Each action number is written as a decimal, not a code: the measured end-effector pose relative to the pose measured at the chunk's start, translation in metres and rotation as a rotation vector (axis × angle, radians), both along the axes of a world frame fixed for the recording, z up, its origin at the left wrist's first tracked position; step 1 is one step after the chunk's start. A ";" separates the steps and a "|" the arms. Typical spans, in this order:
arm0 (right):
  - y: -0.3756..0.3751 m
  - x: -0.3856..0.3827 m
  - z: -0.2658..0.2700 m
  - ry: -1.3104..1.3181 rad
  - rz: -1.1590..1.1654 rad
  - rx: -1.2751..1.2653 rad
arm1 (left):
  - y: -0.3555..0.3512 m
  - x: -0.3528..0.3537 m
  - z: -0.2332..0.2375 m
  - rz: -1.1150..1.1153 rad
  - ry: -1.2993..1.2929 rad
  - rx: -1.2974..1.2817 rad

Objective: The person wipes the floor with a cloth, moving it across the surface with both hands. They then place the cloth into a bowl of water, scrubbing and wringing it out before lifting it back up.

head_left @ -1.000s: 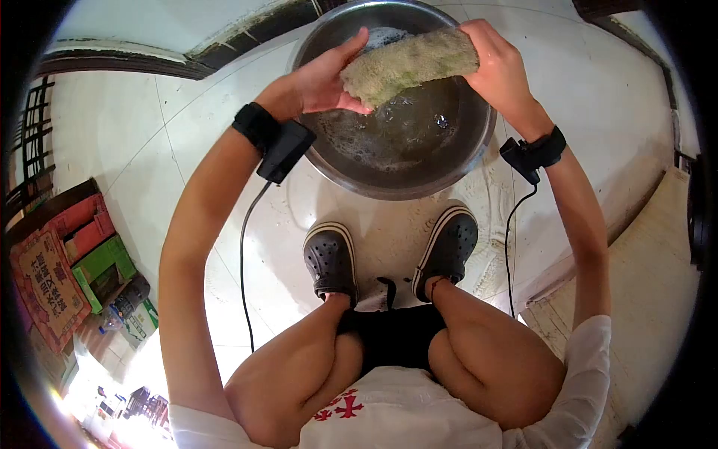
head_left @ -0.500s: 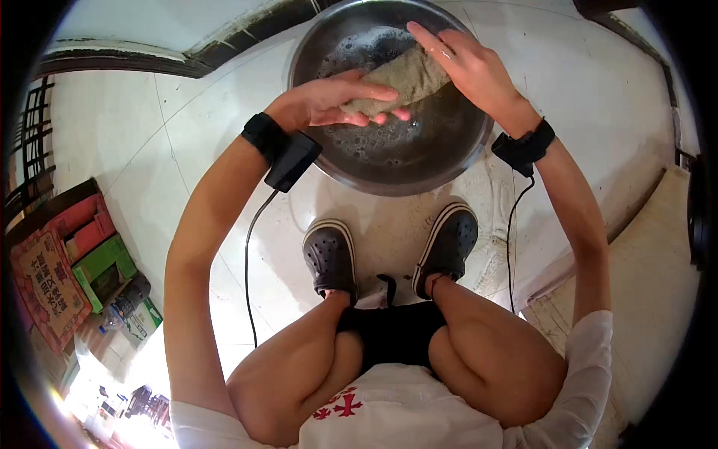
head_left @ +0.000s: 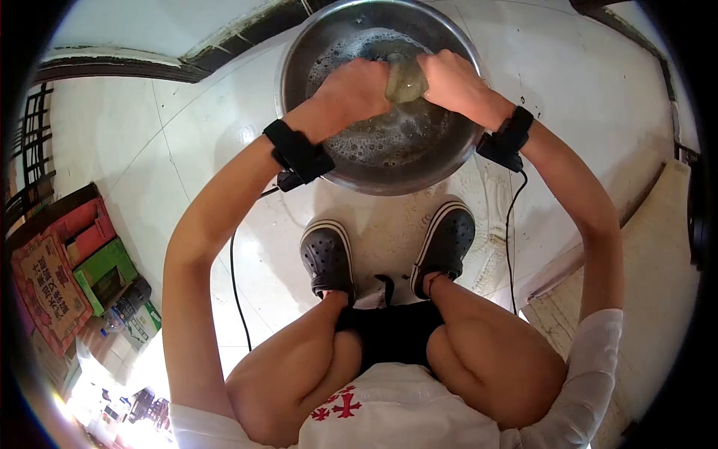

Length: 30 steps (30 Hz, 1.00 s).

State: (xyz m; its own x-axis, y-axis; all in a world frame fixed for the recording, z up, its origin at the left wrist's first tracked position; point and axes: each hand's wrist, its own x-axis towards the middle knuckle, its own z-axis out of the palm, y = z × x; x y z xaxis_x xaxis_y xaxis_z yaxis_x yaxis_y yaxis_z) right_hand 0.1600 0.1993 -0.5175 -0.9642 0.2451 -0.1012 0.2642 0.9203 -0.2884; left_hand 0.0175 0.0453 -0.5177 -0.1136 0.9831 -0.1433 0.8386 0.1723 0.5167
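Observation:
A wet greenish-grey cloth [head_left: 406,82] is stretched between my two hands over a round metal basin [head_left: 374,178]. My left hand [head_left: 359,88] is closed around the cloth's left end, knuckles up. Around its right end my right hand [head_left: 451,81] is closed as well. Below the cloth the basin holds cloudy water [head_left: 400,135] with white suds, mostly along the edges. Both wrists wear black straps with small black boxes and cables.
My feet in dark clogs [head_left: 327,258] stand on the pale tiled floor [head_left: 202,150] just below the basin. Cardboard boxes [head_left: 52,288] and a green box [head_left: 105,275] lie at the left. A wall with a dark base edge [head_left: 127,69] runs behind.
Both hands have closed into fists on the cloth, which was draped across open fingers before. My right hand has moved down and left, and the cloth is now bunched between them.

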 end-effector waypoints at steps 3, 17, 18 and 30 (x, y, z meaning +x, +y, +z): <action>-0.001 -0.003 -0.009 -0.094 -0.101 -0.222 | 0.000 0.002 0.012 -0.016 0.209 0.016; -0.005 -0.007 -0.025 0.098 -0.011 -0.440 | -0.018 -0.013 0.008 0.126 0.009 -0.041; -0.003 -0.009 -0.028 0.333 0.115 -0.210 | -0.023 -0.014 0.015 0.181 -0.161 -0.020; 0.014 -0.023 0.028 0.812 0.461 0.270 | -0.045 0.001 0.008 0.226 -2.227 -0.212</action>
